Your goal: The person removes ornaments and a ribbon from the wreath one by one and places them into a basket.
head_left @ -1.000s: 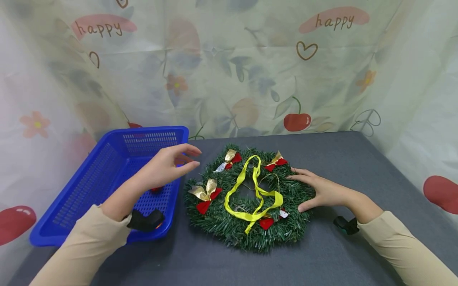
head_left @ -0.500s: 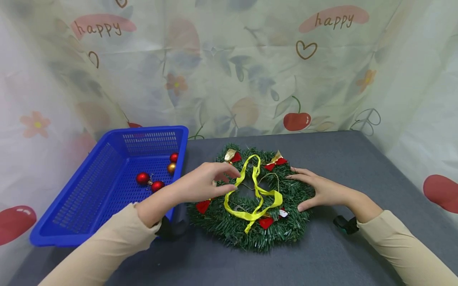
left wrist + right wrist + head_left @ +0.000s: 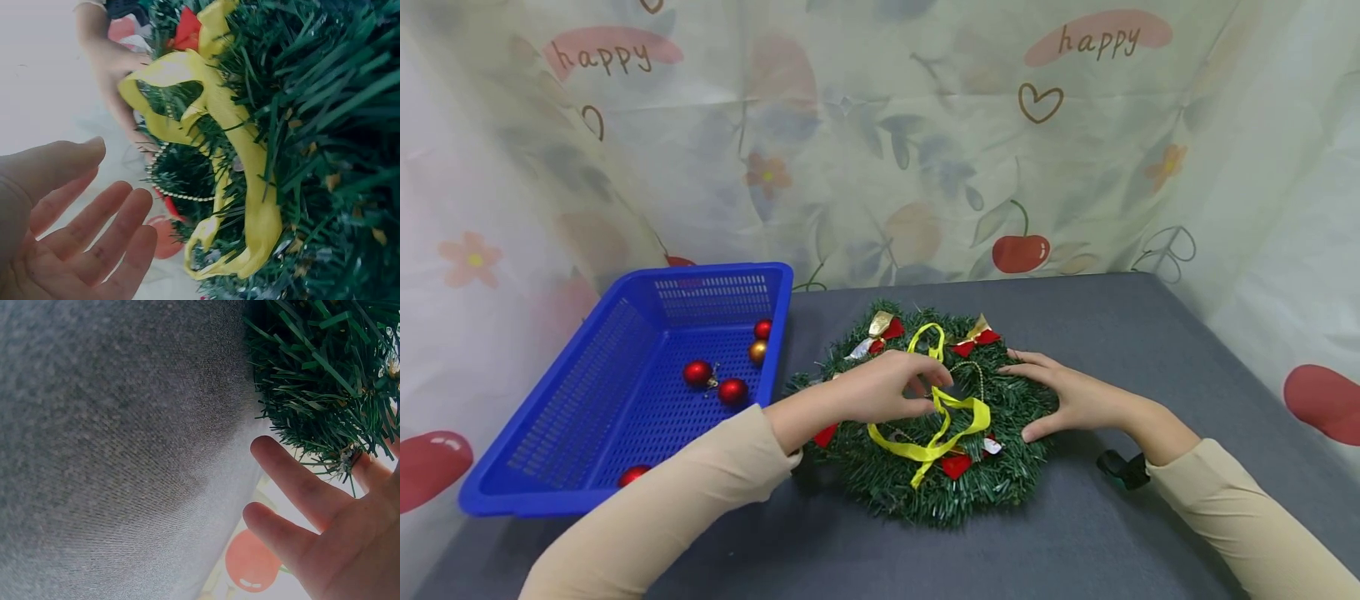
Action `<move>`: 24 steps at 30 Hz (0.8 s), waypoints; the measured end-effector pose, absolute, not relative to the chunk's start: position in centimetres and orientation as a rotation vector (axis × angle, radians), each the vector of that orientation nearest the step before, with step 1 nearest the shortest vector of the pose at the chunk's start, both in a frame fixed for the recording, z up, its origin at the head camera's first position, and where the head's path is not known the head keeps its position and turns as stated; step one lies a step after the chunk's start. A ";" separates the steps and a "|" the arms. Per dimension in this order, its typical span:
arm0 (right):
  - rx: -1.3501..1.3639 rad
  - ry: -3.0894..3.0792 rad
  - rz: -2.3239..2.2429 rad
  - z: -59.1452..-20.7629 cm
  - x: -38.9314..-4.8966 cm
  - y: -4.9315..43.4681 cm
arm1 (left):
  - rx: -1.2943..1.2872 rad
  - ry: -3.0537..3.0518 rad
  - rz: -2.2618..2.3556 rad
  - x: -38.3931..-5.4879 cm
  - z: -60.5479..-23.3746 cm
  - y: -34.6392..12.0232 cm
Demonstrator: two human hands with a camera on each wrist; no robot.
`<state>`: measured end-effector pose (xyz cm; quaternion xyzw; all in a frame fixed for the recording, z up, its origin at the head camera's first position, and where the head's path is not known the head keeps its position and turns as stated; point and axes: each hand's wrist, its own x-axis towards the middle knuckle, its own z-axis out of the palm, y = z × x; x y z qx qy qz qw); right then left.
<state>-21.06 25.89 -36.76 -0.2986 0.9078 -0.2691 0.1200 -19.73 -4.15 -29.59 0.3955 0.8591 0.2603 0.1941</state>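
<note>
A green tinsel wreath lies on the grey table, trimmed with red, gold and silver bows. A loose yellow ribbon is looped across its middle, beside a gold bead chain. My left hand hovers over the wreath's centre, partly covering the ribbon in the head view. Its fingers are loosely bent, and the left wrist view shows nothing between them. My right hand rests at the wreath's right edge with fingers spread along the greenery. In the right wrist view those fingers look mostly straight.
On the left stands a blue plastic basket, with several red baubles and a gold bauble in it. My left forearm crosses its front right side. A printed curtain hangs behind the table.
My left hand has moved right, from over the basket's right rim to above the wreath's middle, uncovering the baubles. The right hand stays at the wreath's edge.
</note>
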 end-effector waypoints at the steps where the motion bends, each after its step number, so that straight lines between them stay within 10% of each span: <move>1: -0.875 2.652 -0.788 -36.8 -21.1 25.9 | 1.108 2.403 0.725 -19.9 -29.8 -4.0; 24: -0.863 2.646 -0.793 -36.6 -20.9 25.7 | 1.056 2.362 0.565 -22.2 -33.6 -0.8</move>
